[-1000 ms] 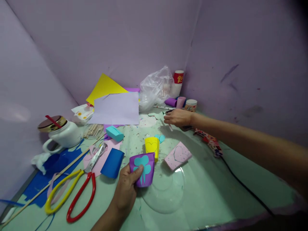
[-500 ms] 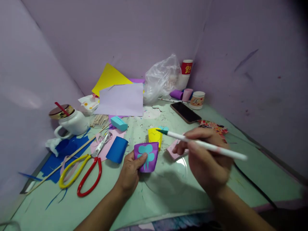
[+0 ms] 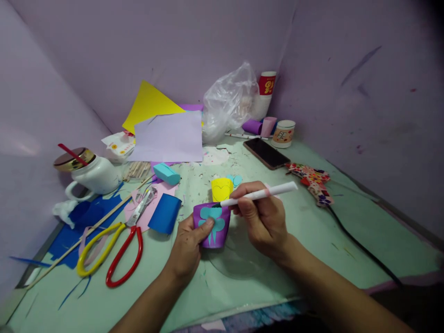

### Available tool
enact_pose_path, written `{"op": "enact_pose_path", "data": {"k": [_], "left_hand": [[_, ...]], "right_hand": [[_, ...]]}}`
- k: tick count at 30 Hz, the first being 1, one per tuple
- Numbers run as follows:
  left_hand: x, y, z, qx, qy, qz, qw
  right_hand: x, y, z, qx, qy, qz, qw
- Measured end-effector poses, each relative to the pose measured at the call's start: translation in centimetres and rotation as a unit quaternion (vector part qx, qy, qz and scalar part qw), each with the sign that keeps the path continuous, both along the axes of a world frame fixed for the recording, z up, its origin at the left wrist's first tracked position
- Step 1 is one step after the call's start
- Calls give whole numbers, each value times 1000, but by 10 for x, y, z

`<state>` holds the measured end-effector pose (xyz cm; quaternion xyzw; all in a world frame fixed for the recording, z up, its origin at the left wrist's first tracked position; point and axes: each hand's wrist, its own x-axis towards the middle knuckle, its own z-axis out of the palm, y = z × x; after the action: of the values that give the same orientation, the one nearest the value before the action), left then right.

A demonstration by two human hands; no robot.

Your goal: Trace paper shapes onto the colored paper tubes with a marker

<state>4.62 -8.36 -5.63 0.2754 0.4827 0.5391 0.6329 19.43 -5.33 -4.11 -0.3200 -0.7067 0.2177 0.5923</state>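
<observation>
My left hand [image 3: 185, 247] grips a purple paper-wrapped cup [image 3: 212, 225] with a teal flower shape stuck on its front, thumb pressed on the flower. My right hand [image 3: 262, 219] is closed round a white pen [image 3: 258, 194], whose dark tip touches the cup's upper right rim. A yellow paper cup [image 3: 221, 188] with a drawn heart stands just behind the purple one. Most of a pink piece lies hidden behind my right hand.
Red-and-yellow scissors [image 3: 114, 245] and a blue paper roll [image 3: 165, 213] lie to the left. A white jar with a gold lid [image 3: 88, 173], coloured sheets [image 3: 166, 138], a plastic bag [image 3: 227, 104], a phone [image 3: 266, 153], cups [image 3: 283, 134] and a patterned glue gun [image 3: 312, 179] with black cord ring the green table [image 3: 347, 222].
My right hand reached to the back near the phone, came back holding the white pen, and has lowered its tip onto the purple cup. My left hand kept hold of the cup.
</observation>
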Motion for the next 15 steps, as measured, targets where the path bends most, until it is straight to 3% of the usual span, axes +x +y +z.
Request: {"op": "enact_pose_path", "data": {"k": [4, 15], "left_hand": [[0, 1, -2, 7, 11, 2, 1000], [1, 0, 1, 9, 10, 7, 1000]], "right_hand": [[-2, 4, -1, 30, -14, 2, 999], [-7, 5, -2, 13, 2, 27, 1000]]}}
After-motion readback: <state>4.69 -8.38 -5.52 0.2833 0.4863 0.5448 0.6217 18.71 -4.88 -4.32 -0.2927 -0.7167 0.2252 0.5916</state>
